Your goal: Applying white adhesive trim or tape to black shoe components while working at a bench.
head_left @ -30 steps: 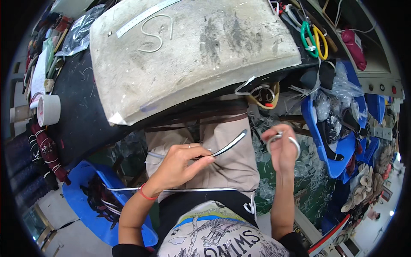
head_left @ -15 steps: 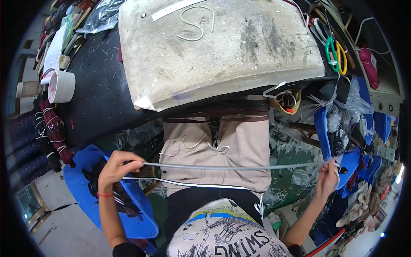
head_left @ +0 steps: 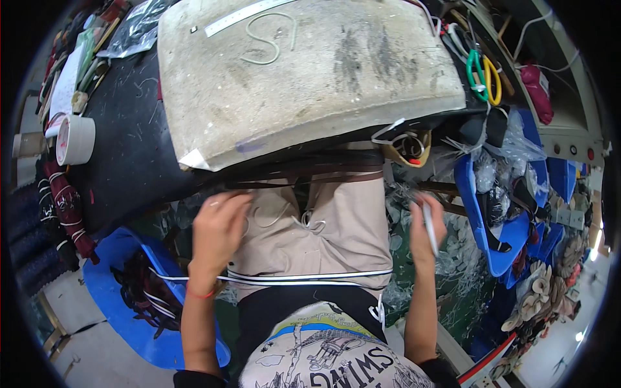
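My left hand [head_left: 222, 229] is at the bench's near edge, fingers bent and pressed together beside dark brown strips [head_left: 336, 180]. Blur hides what they pinch, if anything. My right hand [head_left: 427, 234], over the right side of my lap, is closed around a slim white-grey pen [head_left: 429, 227], which points downward. Across my lap, on beige trousers [head_left: 356, 226], lie narrow white-and-dark strips [head_left: 310, 280]; one runs left over the rim of a blue bin [head_left: 107, 294]. Neither hand touches these strips.
A stained pale board [head_left: 310, 71] covers much of the dark bench, with a ruler [head_left: 242, 16] and bent cord [head_left: 277, 39] on it. Green-handled scissors [head_left: 477, 74] lie right of it. A white tape roll [head_left: 76, 140] stands left. Another blue bin [head_left: 475, 207] holds plastic bags.
The strip stretched between my hands has been let go and lies across my lap. Both hands have moved inward and toward the bench. The whole view has shifted slightly.
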`<state>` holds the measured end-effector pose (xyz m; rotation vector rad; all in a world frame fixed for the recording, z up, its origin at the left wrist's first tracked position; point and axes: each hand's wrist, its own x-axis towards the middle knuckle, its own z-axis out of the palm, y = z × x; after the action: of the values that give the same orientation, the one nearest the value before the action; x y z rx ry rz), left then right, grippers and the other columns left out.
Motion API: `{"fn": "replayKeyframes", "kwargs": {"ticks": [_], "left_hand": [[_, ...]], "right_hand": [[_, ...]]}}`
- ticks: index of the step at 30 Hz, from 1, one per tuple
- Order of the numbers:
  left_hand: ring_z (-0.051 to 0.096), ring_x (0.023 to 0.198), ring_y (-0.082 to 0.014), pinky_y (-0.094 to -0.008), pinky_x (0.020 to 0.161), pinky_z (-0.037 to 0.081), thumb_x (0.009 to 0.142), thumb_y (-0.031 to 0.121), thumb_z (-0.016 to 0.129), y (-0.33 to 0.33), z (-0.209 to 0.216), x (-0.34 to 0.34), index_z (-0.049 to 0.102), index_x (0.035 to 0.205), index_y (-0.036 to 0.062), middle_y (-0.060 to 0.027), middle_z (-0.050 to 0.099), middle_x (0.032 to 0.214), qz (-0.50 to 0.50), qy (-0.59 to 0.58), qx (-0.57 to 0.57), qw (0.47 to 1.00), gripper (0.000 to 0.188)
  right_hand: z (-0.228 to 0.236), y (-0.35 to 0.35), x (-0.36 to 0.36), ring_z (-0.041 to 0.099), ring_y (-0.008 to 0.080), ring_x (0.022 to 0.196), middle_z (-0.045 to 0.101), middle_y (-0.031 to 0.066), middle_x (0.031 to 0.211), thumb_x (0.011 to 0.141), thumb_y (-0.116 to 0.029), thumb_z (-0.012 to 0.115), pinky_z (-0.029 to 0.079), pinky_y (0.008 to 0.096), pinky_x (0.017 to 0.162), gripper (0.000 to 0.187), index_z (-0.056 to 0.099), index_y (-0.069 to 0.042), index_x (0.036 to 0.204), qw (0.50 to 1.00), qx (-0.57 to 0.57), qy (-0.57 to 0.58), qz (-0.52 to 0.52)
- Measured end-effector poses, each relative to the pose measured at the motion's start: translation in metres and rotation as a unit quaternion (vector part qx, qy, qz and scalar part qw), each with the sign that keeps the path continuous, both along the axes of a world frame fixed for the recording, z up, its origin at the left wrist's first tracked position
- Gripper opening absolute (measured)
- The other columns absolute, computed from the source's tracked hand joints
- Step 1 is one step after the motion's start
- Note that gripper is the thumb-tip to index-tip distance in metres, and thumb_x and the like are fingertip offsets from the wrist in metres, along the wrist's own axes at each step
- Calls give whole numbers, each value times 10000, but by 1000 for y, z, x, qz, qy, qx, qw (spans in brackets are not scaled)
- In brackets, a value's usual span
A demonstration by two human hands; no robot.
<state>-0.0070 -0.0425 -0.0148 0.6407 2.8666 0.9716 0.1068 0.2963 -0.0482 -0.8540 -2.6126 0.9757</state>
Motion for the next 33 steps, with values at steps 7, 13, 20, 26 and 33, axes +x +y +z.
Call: {"fn": "replayKeyframes", "kwargs": {"ticks": [7, 13, 20, 26, 33], "left_hand": [[631, 902, -291, -347, 767, 516, 806, 58, 643, 107, -25, -15, 631, 1084, 80, -109, 626, 1127, -87, 24, 71, 993, 278], [622, 870, -263, -344, 730, 508, 807, 103, 651, 121, -24, -16, 601, 1164, 71, -94, 613, 1132, -82, 94, 107, 986, 362], [584, 1006, -302, -370, 805, 483, 749, 48, 687, 126, -7, -23, 615, 1110, 59, -87, 610, 1074, -141, 63, 139, 978, 368], [599, 847, -290, -358, 729, 487, 770, 78, 683, 98, -35, -13, 654, 1031, 71, -89, 628, 965, -28, 100, 13, 994, 263], [598, 857, -322, -375, 723, 487, 806, 72, 648, 87, -42, -12, 662, 1005, 58, -118, 630, 915, -16, 43, 38, 998, 200]], "right_hand": [[-4, -24, -102, 597, 327, 797, 637, 136, 880, 760, -57, 688, 474, 372, 754, 273, 584, -15, 1010, 940, 123, 93, 304], [5, -28, -95, 626, 312, 827, 643, 129, 894, 734, 5, 688, 492, 408, 785, 274, 594, -2, 992, 909, 101, 251, 318], [25, -36, -78, 655, 309, 864, 658, 159, 926, 739, 65, 688, 501, 451, 855, 287, 585, 1, 998, 906, 105, 246, 328], [-1, -14, -95, 628, 329, 843, 638, 155, 901, 756, 53, 673, 500, 375, 772, 256, 590, -1, 992, 918, 132, 234, 292], [9, -26, -92, 608, 331, 915, 627, 161, 984, 793, 29, 627, 488, 380, 791, 254, 586, -9, 1041, 953, 112, 172, 222]]}}
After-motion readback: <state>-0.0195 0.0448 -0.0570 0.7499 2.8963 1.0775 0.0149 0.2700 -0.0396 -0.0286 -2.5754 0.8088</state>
